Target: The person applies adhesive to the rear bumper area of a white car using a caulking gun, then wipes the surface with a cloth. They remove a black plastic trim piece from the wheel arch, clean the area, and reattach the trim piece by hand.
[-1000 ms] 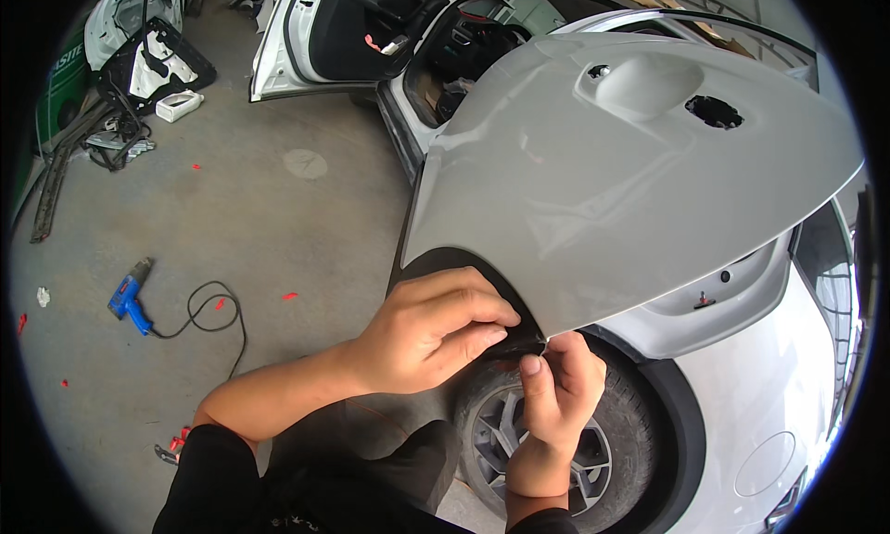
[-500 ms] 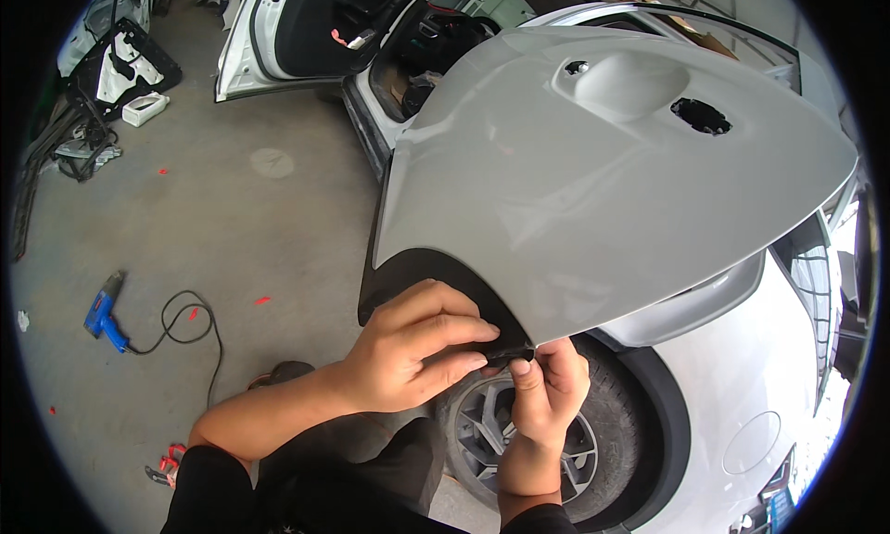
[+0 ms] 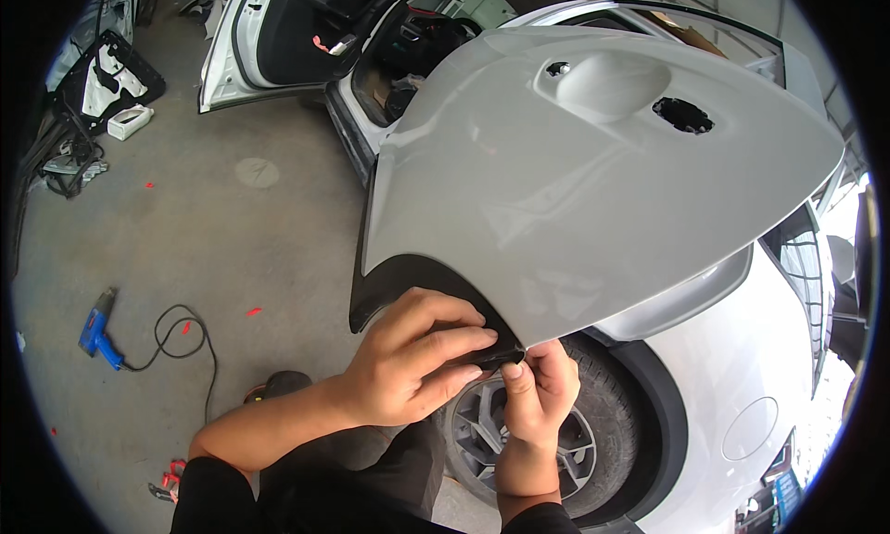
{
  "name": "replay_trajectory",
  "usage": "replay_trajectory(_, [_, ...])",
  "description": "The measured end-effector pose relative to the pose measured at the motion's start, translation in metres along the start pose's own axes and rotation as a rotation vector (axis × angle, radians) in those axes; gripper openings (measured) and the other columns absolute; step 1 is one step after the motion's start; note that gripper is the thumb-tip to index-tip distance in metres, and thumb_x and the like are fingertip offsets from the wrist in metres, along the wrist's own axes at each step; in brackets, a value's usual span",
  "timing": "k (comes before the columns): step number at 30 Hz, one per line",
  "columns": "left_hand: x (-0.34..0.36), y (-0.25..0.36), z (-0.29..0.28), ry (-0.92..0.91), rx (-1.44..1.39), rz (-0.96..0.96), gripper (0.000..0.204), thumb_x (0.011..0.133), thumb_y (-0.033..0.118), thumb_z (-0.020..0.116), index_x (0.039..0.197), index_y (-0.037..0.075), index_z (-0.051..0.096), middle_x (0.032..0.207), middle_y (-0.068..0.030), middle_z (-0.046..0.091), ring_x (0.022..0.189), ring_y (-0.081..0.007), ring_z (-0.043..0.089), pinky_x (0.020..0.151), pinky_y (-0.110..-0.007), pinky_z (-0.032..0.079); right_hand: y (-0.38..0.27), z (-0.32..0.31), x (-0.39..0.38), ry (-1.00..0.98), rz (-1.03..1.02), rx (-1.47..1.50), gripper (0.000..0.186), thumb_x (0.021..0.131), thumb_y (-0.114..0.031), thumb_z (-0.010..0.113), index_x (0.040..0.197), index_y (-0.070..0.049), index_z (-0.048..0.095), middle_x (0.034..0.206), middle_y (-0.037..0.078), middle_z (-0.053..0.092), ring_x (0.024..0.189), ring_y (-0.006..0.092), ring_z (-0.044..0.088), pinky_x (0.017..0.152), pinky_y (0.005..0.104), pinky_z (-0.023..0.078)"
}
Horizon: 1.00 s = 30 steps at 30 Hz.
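A light grey car door panel stands open before me, with a black wheel-arch trim along its curved lower edge. My left hand grips that trim, fingertips on its face and thumb at its lower edge. At the trim's pointed right end, my right hand pinches the corner between thumb and fingers. The underside of the trim and some of my right fingertips are hidden.
Behind my hands sits the rear wheel under the white car body. A blue heat gun with a looped cord lies on the floor to the left. Farther off, the front door hangs open. Red scraps dot the floor.
The view has shifted slightly, so most things sit a little farther left. Both hands keep their hold at the trim's right end, with only small finger movement.
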<state>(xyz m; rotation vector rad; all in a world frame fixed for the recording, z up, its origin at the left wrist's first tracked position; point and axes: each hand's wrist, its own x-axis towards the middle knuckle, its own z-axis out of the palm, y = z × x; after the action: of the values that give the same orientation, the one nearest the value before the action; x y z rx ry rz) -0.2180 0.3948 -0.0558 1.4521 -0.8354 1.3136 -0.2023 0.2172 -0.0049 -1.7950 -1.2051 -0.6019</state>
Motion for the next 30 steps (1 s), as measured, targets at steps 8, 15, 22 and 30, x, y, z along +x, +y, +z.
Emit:
replay_trajectory(8, [-0.009, -0.004, 0.010, 0.094, 0.048, 0.020, 0.041, 0.070, 0.008, 0.079, 0.108, 0.001, 0.064, 0.107, -0.0121, 0.060, 0.095, -0.0297, 0.058, 0.077, -0.039, 0.049, 0.006, 0.001, -0.004, 0.039, 0.011, -0.022, 0.021, 0.090, -0.013, 0.067, 0.095, 0.005, 0.058, 0.069, 0.007, 0.065, 0.062, 0.0122, 0.066, 0.059, 0.0247, 0.053])
replay_trajectory(15, [-0.020, -0.004, 0.021, 0.148, 0.132, 0.052, 0.049, 0.068, 0.013, 0.082, 0.111, 0.001, 0.062, 0.111, -0.0139, 0.060, 0.097, -0.0325, 0.061, 0.080, -0.041, 0.052, 0.006, 0.008, -0.017, 0.124, 0.290, 0.352, 0.035, 0.088, -0.024, 0.072, 0.100, 0.004, 0.056, 0.090, 0.009, 0.066, 0.079, 0.0125, 0.062, 0.073, 0.0247, 0.050])
replay_trajectory(22, [-0.022, -0.010, 0.024, 0.179, 0.218, 0.117, 0.040, 0.070, 0.009, 0.078, 0.106, -0.001, 0.064, 0.107, -0.0147, 0.064, 0.095, -0.0324, 0.065, 0.076, -0.040, 0.056, 0.014, 0.008, -0.016, 0.107, 0.112, 0.128, 0.033, 0.086, -0.023, 0.075, 0.097, 0.003, 0.057, 0.092, 0.006, 0.065, 0.084, 0.0110, 0.058, 0.079, 0.0248, 0.047])
replay_trajectory(30, [-0.030, -0.015, 0.015, 0.121, 0.093, -0.008, 0.044, 0.072, 0.011, 0.077, 0.110, -0.004, 0.063, 0.115, -0.0192, 0.062, 0.102, -0.0365, 0.063, 0.084, -0.042, 0.054, 0.021, 0.008, -0.013, 0.105, 0.079, 0.141, 0.024, 0.085, -0.017, 0.074, 0.087, 0.003, 0.061, 0.080, 0.009, 0.069, 0.068, 0.0143, 0.063, 0.065, 0.0261, 0.050])
